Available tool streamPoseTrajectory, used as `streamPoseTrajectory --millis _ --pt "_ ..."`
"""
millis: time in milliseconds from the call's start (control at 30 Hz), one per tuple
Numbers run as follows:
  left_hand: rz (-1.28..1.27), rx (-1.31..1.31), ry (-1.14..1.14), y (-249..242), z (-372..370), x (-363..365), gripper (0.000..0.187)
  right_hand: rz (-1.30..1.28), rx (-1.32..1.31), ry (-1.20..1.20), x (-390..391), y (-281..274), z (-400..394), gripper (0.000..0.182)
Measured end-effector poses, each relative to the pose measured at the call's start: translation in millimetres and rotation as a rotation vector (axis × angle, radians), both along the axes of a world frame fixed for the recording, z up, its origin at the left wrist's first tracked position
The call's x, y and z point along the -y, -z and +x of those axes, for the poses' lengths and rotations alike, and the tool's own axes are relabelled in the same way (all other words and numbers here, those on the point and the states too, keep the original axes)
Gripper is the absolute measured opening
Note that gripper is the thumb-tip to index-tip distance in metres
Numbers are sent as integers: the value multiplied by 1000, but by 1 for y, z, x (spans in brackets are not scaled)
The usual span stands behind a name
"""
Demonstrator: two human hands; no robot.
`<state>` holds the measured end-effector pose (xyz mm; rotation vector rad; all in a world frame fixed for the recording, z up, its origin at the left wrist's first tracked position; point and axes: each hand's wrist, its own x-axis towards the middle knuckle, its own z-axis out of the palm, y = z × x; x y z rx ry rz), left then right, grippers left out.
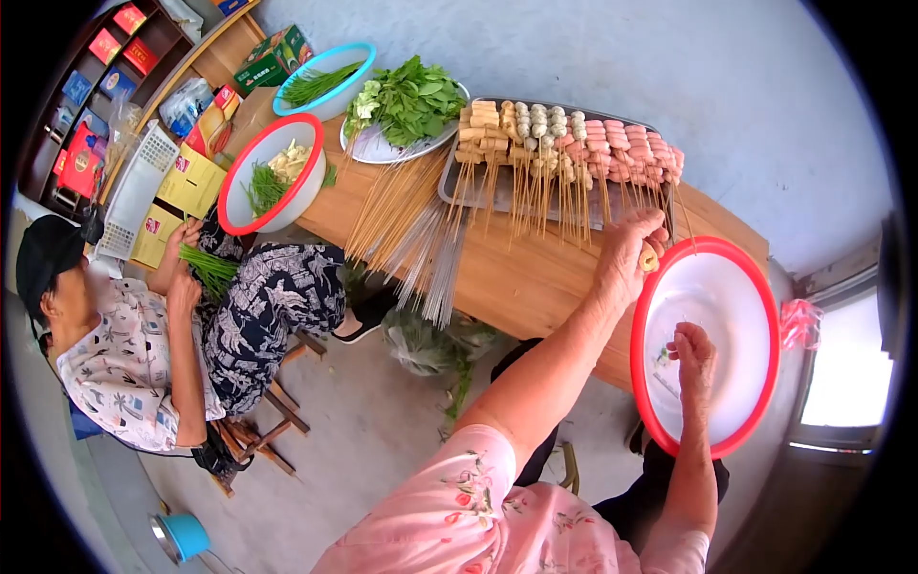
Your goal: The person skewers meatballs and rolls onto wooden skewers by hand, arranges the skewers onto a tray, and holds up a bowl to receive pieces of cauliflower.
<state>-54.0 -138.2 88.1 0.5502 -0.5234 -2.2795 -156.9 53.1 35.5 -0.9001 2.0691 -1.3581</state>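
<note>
My left hand (633,251) reaches to the right front corner of a metal tray (459,187), its fingers pinched around the lower end of a skewer (685,218). A gold-coloured ring is on one finger. On the tray, skewers of pink sausage pieces (631,148), greyish balls (540,124) and tan rolled pieces (483,134) lie stacked, sticks pointing toward me. My right hand (695,362) is over a white basin with a red rim (775,344), fingers curled in loosely and no item showing in them.
Bare sticks (406,225) fan over the wooden table's (516,277) edge beside a plate of leafy greens (406,105). Two more basins (273,225) (330,81) hold green stalks. At left a seated person (134,364) holds green stalks (210,271). A plastic bag of greens (426,340) lies on the floor.
</note>
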Motion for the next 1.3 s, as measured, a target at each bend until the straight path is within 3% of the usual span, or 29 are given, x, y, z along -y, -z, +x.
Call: streamPoseTrajectory --millis 267,333,400,467,600,667,833,933,1033,1200,1300 --pt "-366 463 -284 0 44 27 10 19 -49 -2 -37 -21 20 15" --pt "-520 692 -382 4 66 36 7 -2 -30 23 -45 -22 25 13" --pt "-905 1089 -613 51 87 72 8 -9 -14 34 -46 -21 28 13" --pt "-1099 1477 -728 32 118 78 9 -16 3 48 -47 -18 30 14" --pt "-1078 1662 -571 25 148 107 25 -12 28 37 -42 -9 31 15" --pt "-1129 1764 -336 19 149 116 30 -12 56 47 -41 -6 30 15" --pt "-1170 1824 -203 32 148 146 24 34 70 64 -39 -5 27 15" --pt "-970 1771 -224 44 160 172 15 22 73 60 -40 -2 26 15" --pt "-568 869 -247 26 178 173 7 28 83 52 -38 -2 27 15" --pt "-464 727 -325 22 193 185 8 32 88 42 -35 -1 27 15" --pt "-370 605 -337 23 201 190 25 38 93 42 -36 0 25 16"
